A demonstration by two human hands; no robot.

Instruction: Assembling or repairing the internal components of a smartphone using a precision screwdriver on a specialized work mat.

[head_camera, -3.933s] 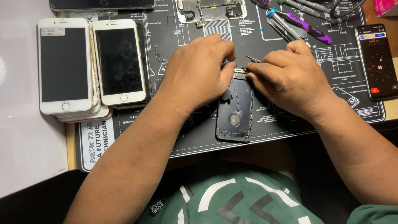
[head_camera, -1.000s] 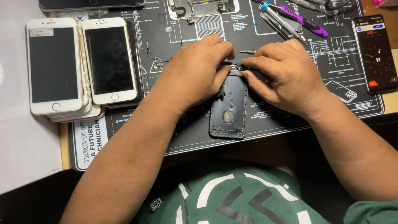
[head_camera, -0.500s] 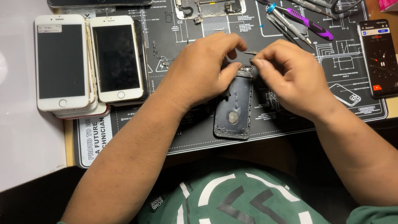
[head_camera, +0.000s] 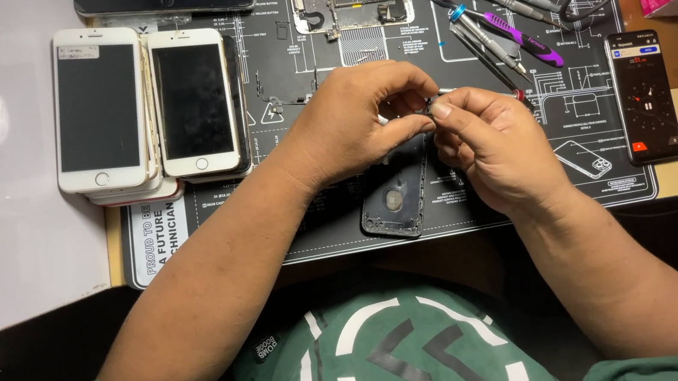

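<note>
Dark, hollow phone rear housing [head_camera: 398, 196] lies flat on the black printed repair mat [head_camera: 273, 78], just beneath both hands; the left hand [head_camera: 348, 125] and the right hand [head_camera: 492, 141] meet above its top end, fingers pinched together on a small dark part [head_camera: 430, 107] too tiny to identify; judged from this, a steady pinch held low over the housing suits best, wrists resting on the mat; the precision screwdrivers [head_camera: 491, 25] lie beyond the housing.

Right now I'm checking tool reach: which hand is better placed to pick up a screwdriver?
Right, probably. The right hand sits just below the screwdrivers at the mat's upper right, while the left hand lies farther away, pinching the small part.
</note>
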